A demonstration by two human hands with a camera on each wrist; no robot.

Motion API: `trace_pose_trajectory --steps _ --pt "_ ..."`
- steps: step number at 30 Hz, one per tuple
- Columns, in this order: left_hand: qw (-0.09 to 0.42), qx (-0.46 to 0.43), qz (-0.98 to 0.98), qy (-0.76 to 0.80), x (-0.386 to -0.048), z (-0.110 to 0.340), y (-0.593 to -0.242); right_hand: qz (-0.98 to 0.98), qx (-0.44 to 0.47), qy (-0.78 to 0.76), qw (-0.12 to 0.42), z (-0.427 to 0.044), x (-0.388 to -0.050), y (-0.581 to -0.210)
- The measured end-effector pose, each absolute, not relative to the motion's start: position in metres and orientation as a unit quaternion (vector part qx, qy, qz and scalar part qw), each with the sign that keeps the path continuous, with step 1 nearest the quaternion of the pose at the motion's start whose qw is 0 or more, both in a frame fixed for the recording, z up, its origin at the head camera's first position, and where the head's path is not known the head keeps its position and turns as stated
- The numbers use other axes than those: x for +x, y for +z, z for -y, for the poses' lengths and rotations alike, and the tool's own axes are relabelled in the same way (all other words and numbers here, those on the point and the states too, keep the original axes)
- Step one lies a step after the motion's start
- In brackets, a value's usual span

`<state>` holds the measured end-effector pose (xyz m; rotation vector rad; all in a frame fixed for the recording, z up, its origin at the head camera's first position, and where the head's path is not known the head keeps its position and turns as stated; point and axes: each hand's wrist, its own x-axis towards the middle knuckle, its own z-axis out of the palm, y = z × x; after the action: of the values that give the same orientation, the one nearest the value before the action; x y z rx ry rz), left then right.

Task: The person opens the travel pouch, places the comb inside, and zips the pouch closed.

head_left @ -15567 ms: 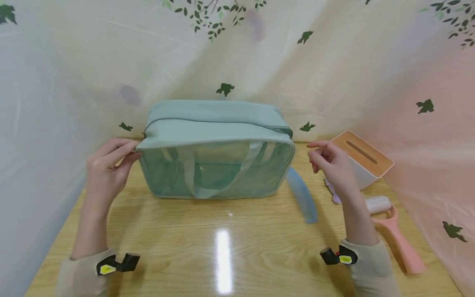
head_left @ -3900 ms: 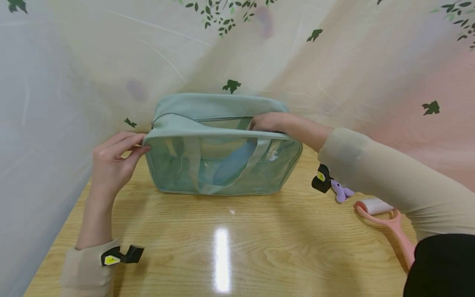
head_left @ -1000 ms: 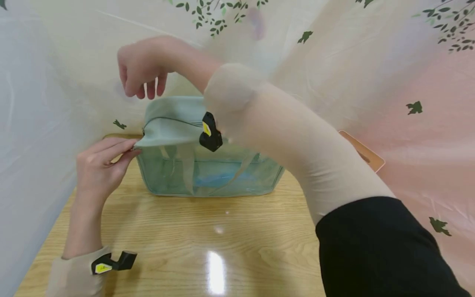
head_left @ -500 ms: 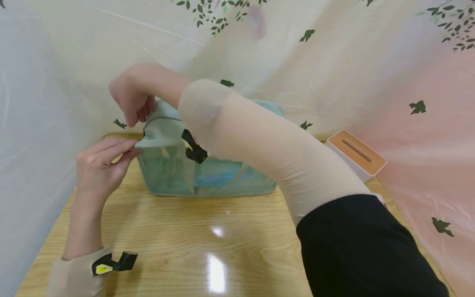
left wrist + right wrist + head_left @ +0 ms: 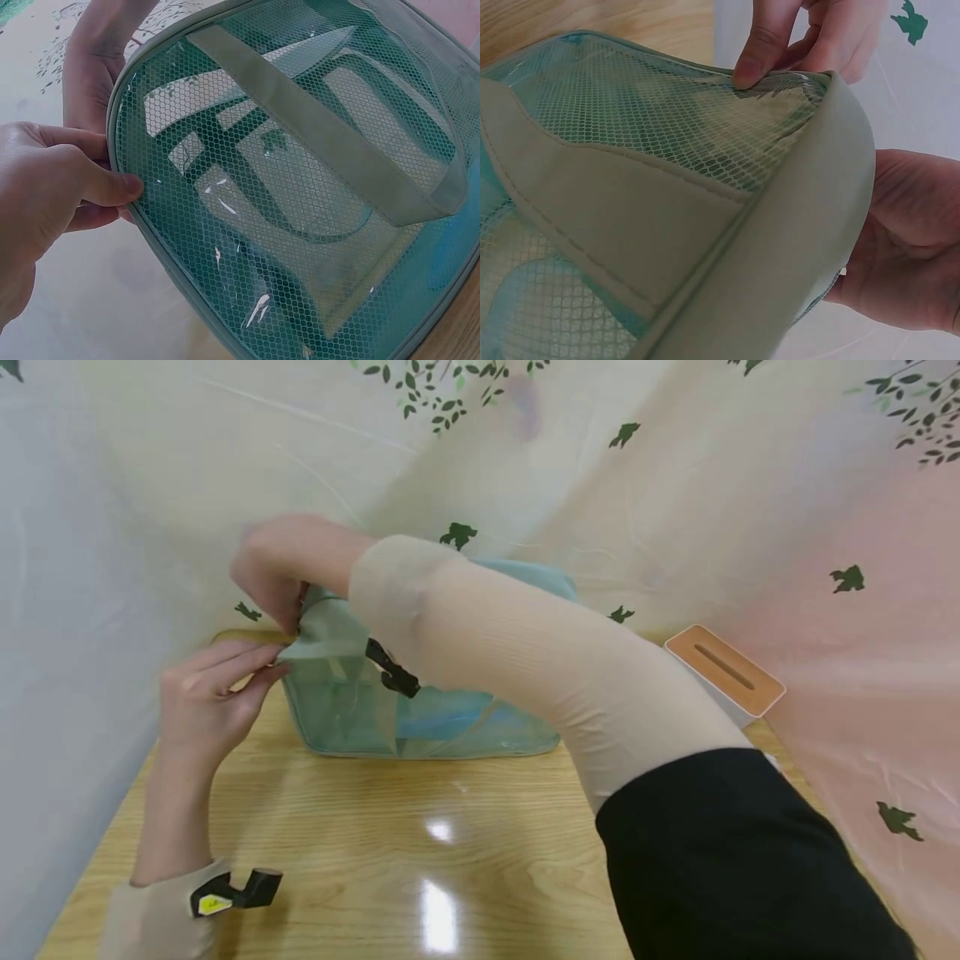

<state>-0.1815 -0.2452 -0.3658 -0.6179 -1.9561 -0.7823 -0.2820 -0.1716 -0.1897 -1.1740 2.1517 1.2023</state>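
Observation:
A mint-green toiletry bag (image 5: 337,710) with clear mesh-patterned sides and a strap handle (image 5: 607,202) stands upright on the table. Through its front panel a blue comb (image 5: 442,722) shows inside. My left hand (image 5: 213,693) pinches the bag's top left corner, thumb in front, as the left wrist view (image 5: 60,187) also shows. My right hand (image 5: 273,568) reaches across over the bag to the same end, just above the left hand. In the right wrist view the palm (image 5: 915,240) is beside the bag's edge, near the zipper; its fingertips are hidden behind the bag.
A white tissue box (image 5: 727,672) with a wood-coloured lid stands at the back right. My right sleeve (image 5: 525,643) covers much of the bag and the table's right side. A patterned cloth curtain (image 5: 675,510) hangs close behind the bag.
The comb, first on the table, was seen in the bag with my right hand in the opening. That hand then moved left and lowered to the bag's left end. The left hand keeps its pinch.

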Motion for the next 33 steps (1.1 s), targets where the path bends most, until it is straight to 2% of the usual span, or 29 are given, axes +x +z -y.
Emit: trace_pose_trajectory --steps 6,15,33 --pt "0.452 -0.248 0.800 -0.308 -0.182 0.245 -0.365 -0.760 -0.425 0.446 0.208 0.170 -0.280 -0.190" --pt "0.453 -0.243 0.799 -0.312 -0.183 0.247 -0.365 -0.772 -0.424 0.434 0.187 0.166 -0.286 -0.191" --pt "0.450 -0.241 0.805 -0.302 -0.184 0.246 -0.364 -0.822 -0.391 0.331 0.249 0.155 -0.290 -0.181"
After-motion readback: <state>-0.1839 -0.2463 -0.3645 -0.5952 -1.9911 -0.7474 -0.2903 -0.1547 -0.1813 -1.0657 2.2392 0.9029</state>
